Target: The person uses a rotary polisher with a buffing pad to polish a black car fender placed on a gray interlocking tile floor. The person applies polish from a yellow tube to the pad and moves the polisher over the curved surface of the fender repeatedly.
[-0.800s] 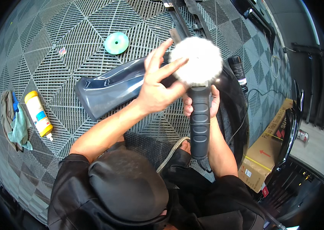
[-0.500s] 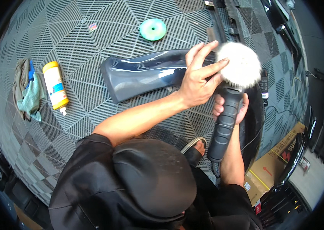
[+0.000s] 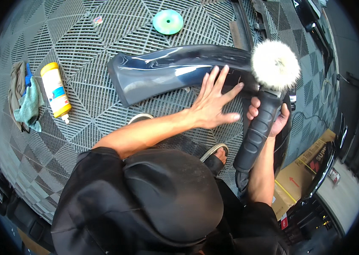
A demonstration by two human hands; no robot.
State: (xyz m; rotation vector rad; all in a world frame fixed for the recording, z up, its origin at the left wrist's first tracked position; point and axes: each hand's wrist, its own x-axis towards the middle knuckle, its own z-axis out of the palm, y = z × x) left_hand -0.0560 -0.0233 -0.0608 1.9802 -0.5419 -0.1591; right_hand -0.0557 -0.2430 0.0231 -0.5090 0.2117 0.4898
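Note:
My right hand (image 3: 279,122) is wrapped around the black ribbed grip of a polisher (image 3: 256,136). Its round, white woolly pad (image 3: 275,63) faces up at the tool's far end. Open and empty, my left hand (image 3: 213,104) has its fingers spread left of the polisher. Its fingertips overlap the near edge of a glossy dark curved panel (image 3: 158,76); whether they touch it I cannot tell. The panel lies across the floor, its right end partly behind the pad and the polisher.
A green disc pad (image 3: 168,22) lies beyond the panel. To the left are a white-and-yellow bottle (image 3: 55,90) and crumpled cloths (image 3: 28,100) on the grid-tiled floor (image 3: 90,72). A cardboard box (image 3: 292,187) stands at right, near a cord (image 3: 311,117). Long dark trim strips (image 3: 242,25) lie at the back.
My left hand has come away from the woolly pad, down and left, its fingers spreading. The polisher has shifted slightly right in my right hand, and its pad looks sharper now.

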